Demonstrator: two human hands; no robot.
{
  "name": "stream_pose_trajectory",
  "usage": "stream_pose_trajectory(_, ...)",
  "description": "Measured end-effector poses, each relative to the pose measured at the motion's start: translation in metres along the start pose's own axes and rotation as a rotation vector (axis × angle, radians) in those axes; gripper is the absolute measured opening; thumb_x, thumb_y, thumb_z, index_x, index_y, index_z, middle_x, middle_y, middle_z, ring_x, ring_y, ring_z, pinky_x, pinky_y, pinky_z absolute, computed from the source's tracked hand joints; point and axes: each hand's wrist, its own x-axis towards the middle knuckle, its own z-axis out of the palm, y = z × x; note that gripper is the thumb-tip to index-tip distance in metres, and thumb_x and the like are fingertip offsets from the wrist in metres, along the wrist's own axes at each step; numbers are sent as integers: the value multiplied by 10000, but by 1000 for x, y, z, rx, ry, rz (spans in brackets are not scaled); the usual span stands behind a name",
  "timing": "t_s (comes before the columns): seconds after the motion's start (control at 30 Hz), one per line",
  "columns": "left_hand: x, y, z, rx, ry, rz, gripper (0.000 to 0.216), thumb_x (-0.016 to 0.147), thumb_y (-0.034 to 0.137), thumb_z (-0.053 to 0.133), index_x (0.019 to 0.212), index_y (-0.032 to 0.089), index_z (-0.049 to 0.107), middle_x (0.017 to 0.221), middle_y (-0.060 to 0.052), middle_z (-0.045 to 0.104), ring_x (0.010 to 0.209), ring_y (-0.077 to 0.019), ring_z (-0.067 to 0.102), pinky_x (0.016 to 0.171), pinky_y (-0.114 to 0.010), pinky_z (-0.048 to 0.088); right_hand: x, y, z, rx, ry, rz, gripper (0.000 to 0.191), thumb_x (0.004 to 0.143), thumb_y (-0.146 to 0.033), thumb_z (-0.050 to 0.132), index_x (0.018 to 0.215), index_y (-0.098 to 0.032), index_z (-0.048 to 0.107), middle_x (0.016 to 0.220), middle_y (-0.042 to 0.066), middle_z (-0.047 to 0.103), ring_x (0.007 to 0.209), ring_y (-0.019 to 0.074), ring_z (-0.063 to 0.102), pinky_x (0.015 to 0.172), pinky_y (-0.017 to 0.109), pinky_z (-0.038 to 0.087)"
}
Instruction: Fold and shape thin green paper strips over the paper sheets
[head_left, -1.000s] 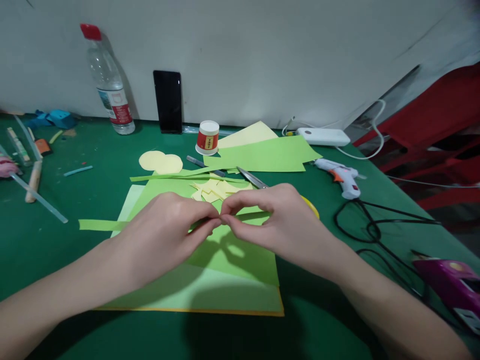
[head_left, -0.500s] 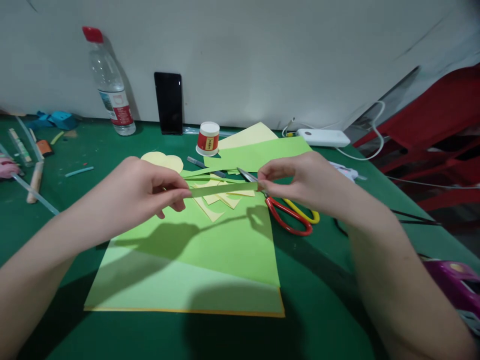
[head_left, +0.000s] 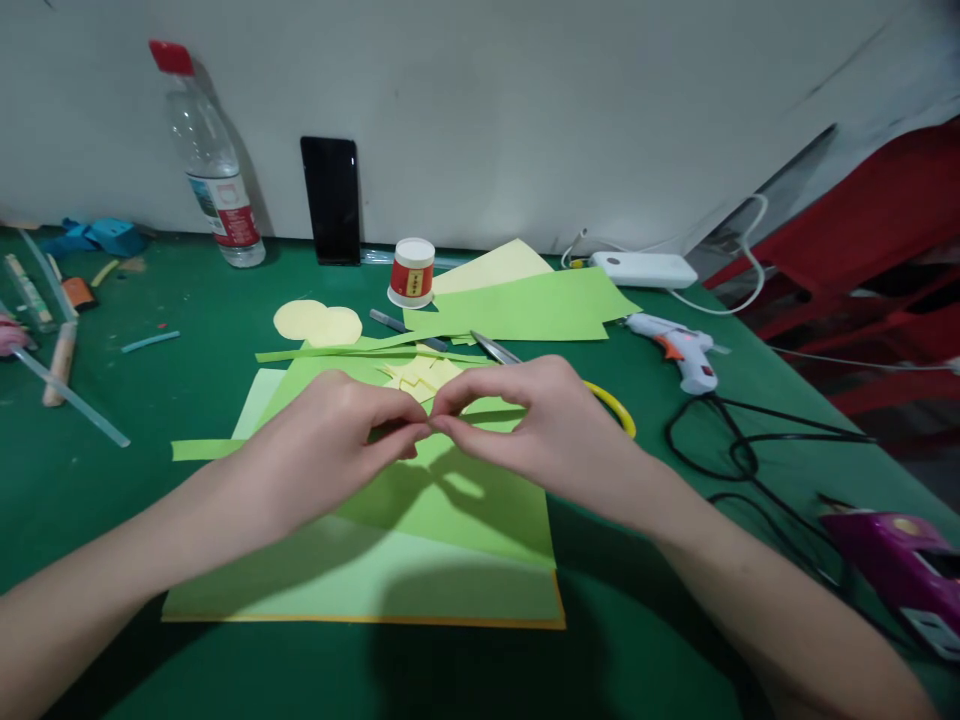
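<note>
Over the green paper sheets (head_left: 480, 510), my left hand (head_left: 337, 450) and my right hand (head_left: 532, 425) meet fingertip to fingertip, both pinching a narrow green paper strip (head_left: 496, 416). One part of the strip shows behind my right fingers; a green end juts out left of my left wrist, probably the same strip. Just beyond lie yellow paper scraps (head_left: 424, 375) and more green strips (head_left: 352, 350). Scissors (head_left: 495, 348) lie behind my right hand, which hides their middle; the blades and yellow handle show. Two joined pale yellow paper rounds (head_left: 319, 322) lie beyond my left hand.
Along the wall stand a water bottle (head_left: 217, 180), a black phone (head_left: 331, 200) and a small red-and-white cup (head_left: 412, 272). To the right are a glue gun (head_left: 679, 345) with a looping black cord, a white power strip (head_left: 641, 269) and a purple device (head_left: 896, 560).
My hands have come together from holding the strip stretched between them. My right hand moved left and nearer to me, and now covers the scissors' red handle. The glue gun shows fully.
</note>
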Motion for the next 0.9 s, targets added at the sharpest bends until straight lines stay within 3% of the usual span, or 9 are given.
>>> stream_pose_trajectory(0.23,-5,4,2,-3,0,24,193,829,162,504,694,150,642,563,20,640,451,-64,527,457,-166,328,1,1,-2,-25,-15,0,109,714,-95,539,669,-159,615,632,-27,645,616,95,606,600,179,448)
stream_pose_trajectory(0.43,-8,1,-7,184,28,31,240,831,192,470,678,156,652,525,6,613,421,-85,481,440,-214,276,0,6,-16,-161,-10,80,159,688,-93,516,579,-168,605,588,-16,639,578,120,610,593,203,464)
stream_pose_trajectory(0.53,-9,-2,-16,247,85,-27,226,816,228,487,675,175,655,536,13,622,426,-90,470,432,-220,264,5,20,-29,-217,5,149,142,690,-134,530,579,-176,607,612,2,659,609,155,625,585,230,474)
stream_pose_trajectory(0.63,-8,-5,-22,264,56,-98,217,818,248,486,696,186,655,578,22,643,459,-90,491,438,-207,281,11,42,-43,-269,-30,260,118,690,-178,552,595,-170,621,624,27,672,613,183,629,553,251,467)
stream_pose_trajectory(0.73,-7,-5,-24,237,52,-124,220,811,254,490,689,186,660,575,29,646,461,-85,502,431,-194,291,16,63,-53,-372,28,341,146,686,-198,575,548,-165,608,580,50,654,578,199,615,506,274,437)
stream_pose_trajectory(0.83,-4,-6,-22,109,76,-145,202,799,286,515,707,196,672,640,30,677,521,-97,558,448,-178,335,17,70,-57,-263,82,362,99,693,-226,601,623,-165,635,677,61,676,648,206,630,544,284,462)
stream_pose_trajectory(0.9,-1,-5,-21,-45,85,-205,188,795,300,531,726,196,673,689,27,694,592,-114,607,476,-166,388,17,65,-55,-48,-5,328,123,668,-232,647,777,-176,658,805,58,691,720,200,641,594,282,494)
